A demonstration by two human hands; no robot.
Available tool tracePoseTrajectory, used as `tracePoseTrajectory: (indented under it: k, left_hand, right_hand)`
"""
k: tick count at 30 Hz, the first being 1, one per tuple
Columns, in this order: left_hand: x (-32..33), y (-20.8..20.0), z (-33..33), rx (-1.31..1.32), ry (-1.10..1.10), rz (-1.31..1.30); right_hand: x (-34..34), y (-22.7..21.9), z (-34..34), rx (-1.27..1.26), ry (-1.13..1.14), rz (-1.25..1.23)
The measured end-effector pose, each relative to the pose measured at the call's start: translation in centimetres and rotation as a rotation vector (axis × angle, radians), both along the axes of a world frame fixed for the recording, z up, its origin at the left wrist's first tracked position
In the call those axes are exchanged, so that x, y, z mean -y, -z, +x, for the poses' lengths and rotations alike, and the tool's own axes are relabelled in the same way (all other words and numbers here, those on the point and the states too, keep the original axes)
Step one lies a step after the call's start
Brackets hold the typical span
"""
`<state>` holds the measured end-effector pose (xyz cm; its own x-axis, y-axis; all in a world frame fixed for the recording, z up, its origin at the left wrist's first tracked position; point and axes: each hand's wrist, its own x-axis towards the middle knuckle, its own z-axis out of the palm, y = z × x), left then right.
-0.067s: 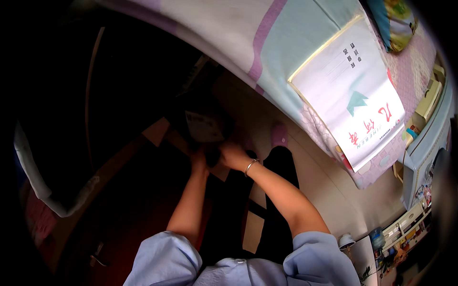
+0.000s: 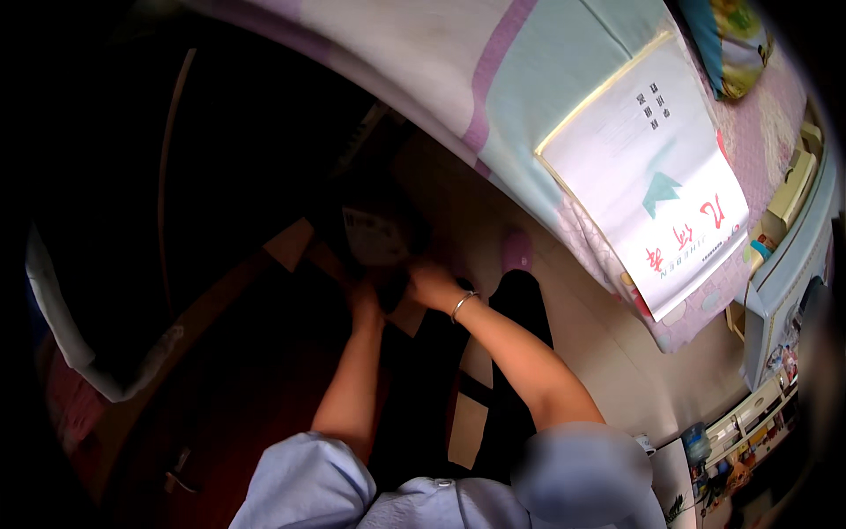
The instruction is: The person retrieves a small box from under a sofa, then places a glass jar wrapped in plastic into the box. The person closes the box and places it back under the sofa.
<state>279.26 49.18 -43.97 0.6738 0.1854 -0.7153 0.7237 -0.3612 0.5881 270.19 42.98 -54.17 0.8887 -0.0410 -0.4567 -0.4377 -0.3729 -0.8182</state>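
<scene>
Both hands are close together in deep shadow, low in front of my legs. My left hand (image 2: 365, 298) curls beside a dark shape between the hands that I cannot make out. My right hand (image 2: 430, 286), with a silver bangle (image 2: 463, 305) at its wrist, is also closed toward that shape. Just beyond the fingers is a pale printed panel (image 2: 377, 236), perhaps the side of a box or bag. Brown cardboard flaps (image 2: 291, 245) lie around it, one of them under the hands. Most fingertips are lost in the dark.
A bed (image 2: 388, 53) with a pastel cover runs across the far right side, and a large white printed bag (image 2: 652, 176) lies on it. Below is a tiled floor (image 2: 599, 344) with a pink slipper (image 2: 516, 250). A shelf (image 2: 749, 414) with several small things stands at the right.
</scene>
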Motion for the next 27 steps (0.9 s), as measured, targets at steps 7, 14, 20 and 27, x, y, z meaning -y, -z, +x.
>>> tracePoseTrajectory:
  k: [7, 14, 20, 27]
  left_hand:
    - [1.9, 8.1, 0.7, 0.227, 0.873, 0.460]
    - [3.9, 20.6, 11.1, 0.001, 0.174, -0.005]
    - [3.1, 25.8, 13.9, -0.058, -0.128, -0.223]
    - [3.3, 26.3, 11.5, -0.083, -0.288, -0.313]
  right_hand:
    - [2.8, 9.3, 9.6, 0.055, 0.358, 0.043]
    - [6.4, 15.9, 16.7, 0.286, 0.600, -0.117]
    - [7.1, 19.5, 19.5, 0.127, 0.484, -0.002]
    - [7.1, 20.2, 17.8, 0.053, 0.407, 0.154]
